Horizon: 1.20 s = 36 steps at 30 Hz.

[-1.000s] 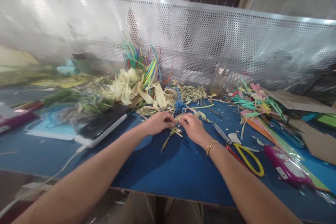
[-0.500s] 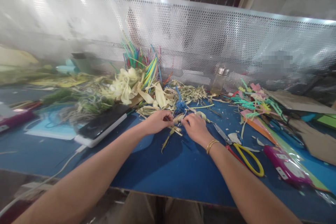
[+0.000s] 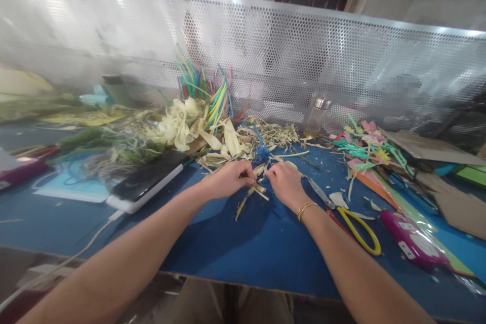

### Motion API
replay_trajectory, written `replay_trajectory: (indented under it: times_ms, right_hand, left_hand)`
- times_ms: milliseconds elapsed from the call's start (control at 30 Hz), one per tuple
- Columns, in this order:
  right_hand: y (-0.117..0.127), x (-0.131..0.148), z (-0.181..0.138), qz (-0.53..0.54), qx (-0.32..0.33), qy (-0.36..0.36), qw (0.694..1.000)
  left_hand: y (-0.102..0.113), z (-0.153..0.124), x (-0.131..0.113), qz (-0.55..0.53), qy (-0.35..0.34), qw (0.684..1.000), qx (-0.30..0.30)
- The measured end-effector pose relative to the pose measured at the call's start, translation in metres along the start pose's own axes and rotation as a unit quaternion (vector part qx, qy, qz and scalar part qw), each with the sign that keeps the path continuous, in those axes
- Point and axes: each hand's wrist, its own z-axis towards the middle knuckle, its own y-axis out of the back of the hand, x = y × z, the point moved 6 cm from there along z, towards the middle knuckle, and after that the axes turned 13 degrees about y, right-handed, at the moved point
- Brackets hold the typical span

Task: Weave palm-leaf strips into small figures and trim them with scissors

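My left hand (image 3: 228,178) and my right hand (image 3: 285,183) rest close together on the blue table (image 3: 243,243). Both pinch a small bundle of dry straw-coloured leaf strips (image 3: 258,182) between their fingertips. Loose ends of the strips trail toward me onto the table. A gold bracelet (image 3: 305,208) circles my right wrist. Just behind the hands lies a heap of pale leaf strips and scraps (image 3: 212,136), with a small blue tuft (image 3: 261,152) in it.
Yellow-handled scissors (image 3: 351,220) lie right of my right hand. A phone on a white block (image 3: 146,179) with a cable sits at left. Coloured straws (image 3: 203,88), a glass jar (image 3: 317,116), coloured paper scraps (image 3: 364,149) and a pink packet (image 3: 412,240) stand before a perforated metal screen (image 3: 304,55).
Both hands have shifted slightly away from me while keeping their pinch on the strips; the fingertips have moved a little closer together.
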Motion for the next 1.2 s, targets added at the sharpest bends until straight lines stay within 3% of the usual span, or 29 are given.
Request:
replay_trajectory:
  times_ms: [433, 567, 633, 733, 833, 900, 1033, 1100, 1200]
  right_hand:
    - [0.013, 0.004, -0.001, -0.005, -0.043, -0.011, 0.999]
    - [0.024, -0.005, -0.001, 0.012, -0.056, -0.043, 0.997]
    - [0.031, -0.008, -0.002, 0.0, -0.036, -0.061, 0.997]
    - [0.033, -0.002, -0.005, 0.007, 0.057, -0.05, 0.997]
    - [0.025, 0.009, -0.011, 0.039, 0.152, -0.016, 0.987]
    - [0.02, 0.016, -0.013, 0.045, 0.166, 0.007, 0.985]
    - [0.012, 0.02, -0.01, 0.075, 0.136, 0.035, 0.987]
    - [0.013, 0.019, -0.007, 0.107, 0.1, 0.041, 0.988]
    - [0.022, 0.016, -0.002, 0.137, 0.002, 0.049, 0.989]
  left_hand:
    - [-0.008, -0.003, -0.004, -0.065, 0.018, 0.996, 0.054]
    - [0.004, 0.001, -0.001, -0.112, 0.023, 0.993, -0.001]
    - [0.014, 0.003, 0.005, -0.12, 0.035, 0.99, -0.057]
    - [0.022, 0.005, 0.014, -0.076, 0.054, 0.988, -0.121]
    - [0.026, 0.005, 0.018, -0.009, 0.066, 0.986, -0.154]
    - [0.028, 0.004, 0.019, 0.014, 0.073, 0.983, -0.169]
    - [0.031, 0.003, 0.021, -0.022, 0.086, 0.98, -0.179]
    - [0.034, 0.004, 0.022, -0.098, 0.095, 0.972, -0.189]
    - [0.038, 0.003, 0.027, -0.262, 0.128, 0.934, -0.206]
